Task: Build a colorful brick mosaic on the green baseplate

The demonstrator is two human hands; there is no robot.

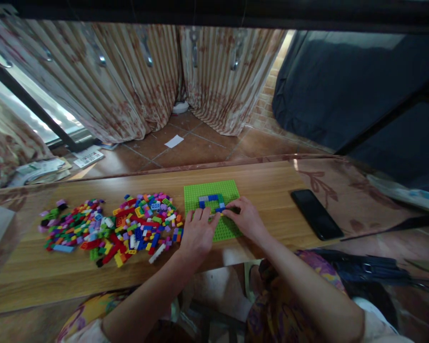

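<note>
A bright green studded baseplate (210, 188) lies on the wooden table. On it stands a small outline of toy bricks (213, 197), in grey, dark blue and teal. My left hand (199, 231) rests over the plate's front left part, fingers bent and thumb close to the bricks' near side. From the right, my right hand (247, 218) reaches in with thumb and forefinger brought together at the near right corner of the outline. The fingertips of both hands almost meet there. What they hold is too small and partly hidden to make out.
Left of the plate, a wide pile of loose coloured bricks (143, 224) spreads over the table (267, 183). A black phone (317, 214) lies at the right end on a patterned cloth (328, 183). Curtains (128, 90) hang behind, and papers (39, 170) lie at far left.
</note>
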